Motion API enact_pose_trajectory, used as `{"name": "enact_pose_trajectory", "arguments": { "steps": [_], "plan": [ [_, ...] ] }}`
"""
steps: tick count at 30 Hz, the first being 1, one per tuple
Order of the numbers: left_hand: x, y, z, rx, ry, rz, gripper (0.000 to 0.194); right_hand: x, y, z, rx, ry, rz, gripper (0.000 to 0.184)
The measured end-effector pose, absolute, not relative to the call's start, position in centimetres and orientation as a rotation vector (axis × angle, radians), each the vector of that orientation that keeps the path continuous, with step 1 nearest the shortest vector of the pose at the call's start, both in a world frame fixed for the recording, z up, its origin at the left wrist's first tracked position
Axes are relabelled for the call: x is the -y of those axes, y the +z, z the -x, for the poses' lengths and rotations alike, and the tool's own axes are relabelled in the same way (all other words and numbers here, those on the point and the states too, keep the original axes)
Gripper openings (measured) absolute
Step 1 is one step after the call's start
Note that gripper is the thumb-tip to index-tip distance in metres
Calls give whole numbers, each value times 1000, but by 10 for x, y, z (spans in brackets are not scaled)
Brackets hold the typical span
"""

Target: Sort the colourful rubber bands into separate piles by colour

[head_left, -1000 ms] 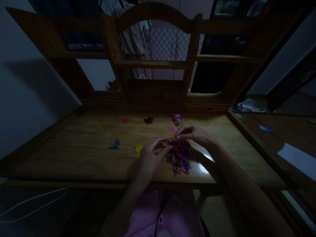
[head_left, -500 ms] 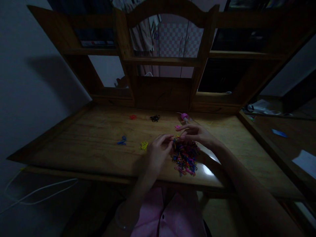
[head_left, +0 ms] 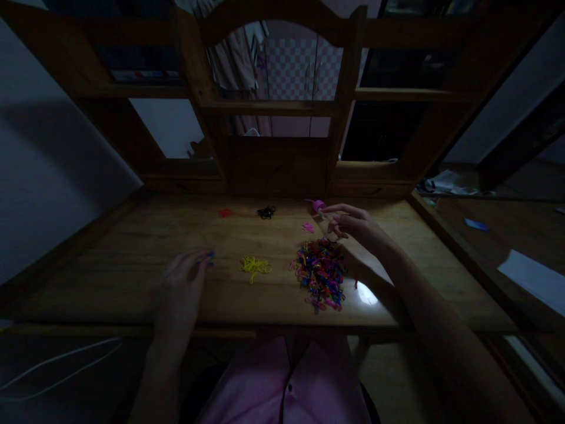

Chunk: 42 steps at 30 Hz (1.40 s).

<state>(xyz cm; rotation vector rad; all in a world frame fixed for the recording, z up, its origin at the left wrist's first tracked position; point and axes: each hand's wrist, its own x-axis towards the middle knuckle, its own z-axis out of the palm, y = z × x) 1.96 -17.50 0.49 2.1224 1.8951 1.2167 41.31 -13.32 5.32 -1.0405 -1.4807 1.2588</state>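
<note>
A heap of mixed coloured rubber bands lies on the wooden desk in front of me. My left hand hovers over the desk at the left, fingers spread, its fingertips at a small blue group of bands. My right hand is raised behind the heap, fingers loosely curled and pinched near a small pink group of bands and a pink object; what it pinches is too small to make out. A yellow group of bands lies between my hands.
A red group of bands and a black group of bands lie at the back of the desk. A wooden hutch with shelves rises behind. Papers lie on a side surface at the right. A white cable lies at the lower left.
My left hand has left the heap and swung left to the blue bands. My right hand has lifted off the heap toward the pink bands at the back.
</note>
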Motion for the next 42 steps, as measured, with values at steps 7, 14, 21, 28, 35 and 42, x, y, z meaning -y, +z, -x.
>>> {"name": "enact_pose_trajectory", "arguments": {
  "steps": [7,14,21,28,35,42],
  "plan": [
    [203,15,-119,-1317,1081,-2229,17,129,47,-417,1476,1265,1064,28],
    [201,-2,-149,-1245,946,-2217,37,128,47,-418,1417,1307,1025,26],
    [186,-9,-160,-1266,874,-2316,33,130,49,-416,1438,1321,1002,26],
    [177,-4,-172,-1284,815,-2366,21,131,50,-416,1448,1321,989,23],
    [177,3,-172,-1304,839,-2241,7,129,47,-416,1484,1284,1020,25],
    [183,15,-163,-1398,822,-2255,9,129,46,-417,1512,1268,1007,23]
  ]
}}
